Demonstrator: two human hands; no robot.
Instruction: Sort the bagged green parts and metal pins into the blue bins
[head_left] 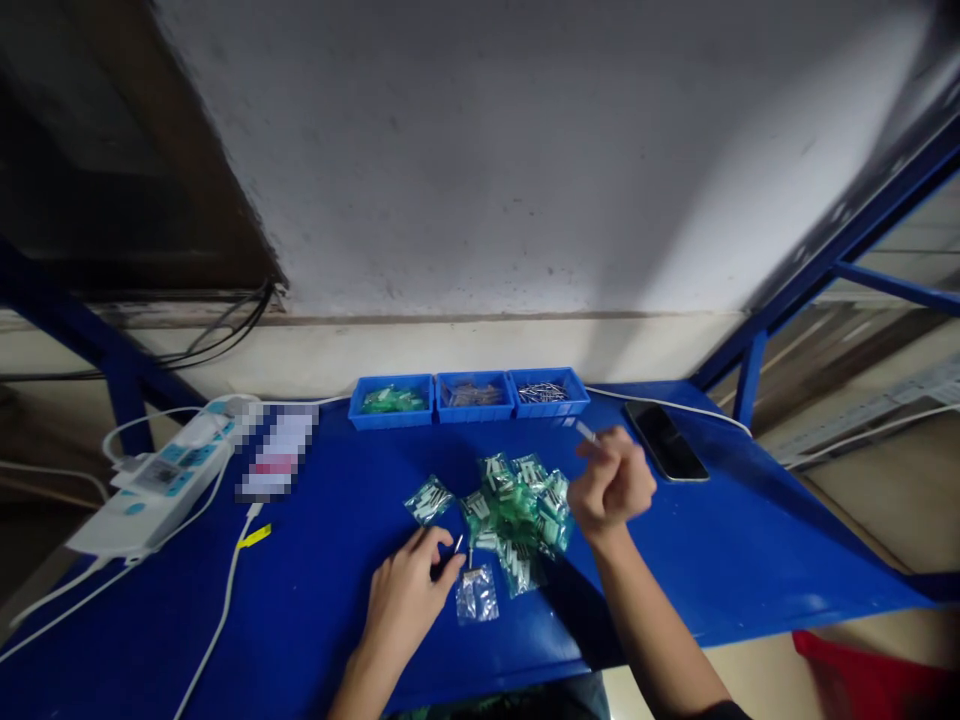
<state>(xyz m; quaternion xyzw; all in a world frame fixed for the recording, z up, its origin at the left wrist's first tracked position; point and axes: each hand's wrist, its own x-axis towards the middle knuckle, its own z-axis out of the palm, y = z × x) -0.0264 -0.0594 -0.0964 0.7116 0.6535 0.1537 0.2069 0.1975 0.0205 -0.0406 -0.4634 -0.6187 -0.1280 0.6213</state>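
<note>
Head view: a blue tabletop [322, 560] carries, along its left edge, a white power strip [161, 490]. Three blue bins stand side by side at the far edge: the left bin [391, 419] contains green pieces, the middle bin [475, 412] brownish slender ones, and the right bin [552, 408] shiny metallic ones. Midway between these bins and the near edge lies a pile of packets [517, 515], clear and greenish, with white pieces inside. The left hand [405, 585] is at the pile's left, thumb and forefinger nearly closed; the right hand [613, 485] is raised at the pile's right, its fingers curled tightly. Toward the far right corner lies a dark-screened phone [667, 441]. A single packet [429, 499] lies beyond the left hand; a clear packet [477, 594] lies just beside its thumb, toward the near edge. The right hand grips a pale slender piece [586, 432], blurred; the left pinches a small metallic pin [458, 544].
</note>
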